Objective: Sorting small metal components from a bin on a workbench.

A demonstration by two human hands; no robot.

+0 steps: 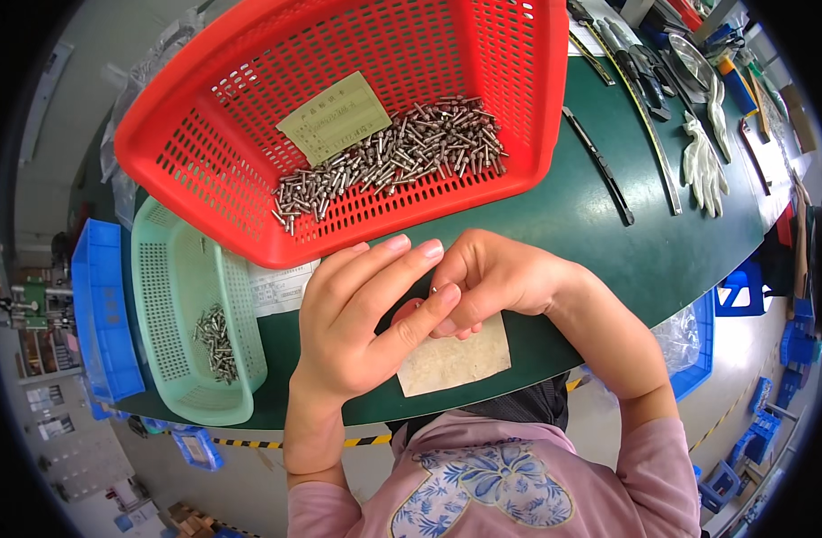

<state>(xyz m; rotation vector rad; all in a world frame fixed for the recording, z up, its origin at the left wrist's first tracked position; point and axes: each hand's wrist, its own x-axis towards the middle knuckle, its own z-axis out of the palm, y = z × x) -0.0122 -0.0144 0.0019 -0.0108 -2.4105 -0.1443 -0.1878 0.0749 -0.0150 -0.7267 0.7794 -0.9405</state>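
My left hand (353,318) is raised over the green table (599,260), its fingers stretched out and its thumb reaching to my right hand. My right hand (496,278) is closed in a pinch against that thumb. A tiny metal tip shows between them, but the rest of what is pinched is hidden. Behind my left thumb a red rounded thing (408,310) is partly visible. Under both hands lies a beige sheet (456,363). Just beyond, a large red basket (326,254) holds a heap of small metal pins (402,157) and a yellowish card (335,117).
Left of my hands, a pale green basket (164,363) contains more metal pins (216,345), with a blue bin (106,309) beside it. A black-handled knife-like tool (599,166), a steel ruler (648,125) and white gloves (702,166) lie at the far right.
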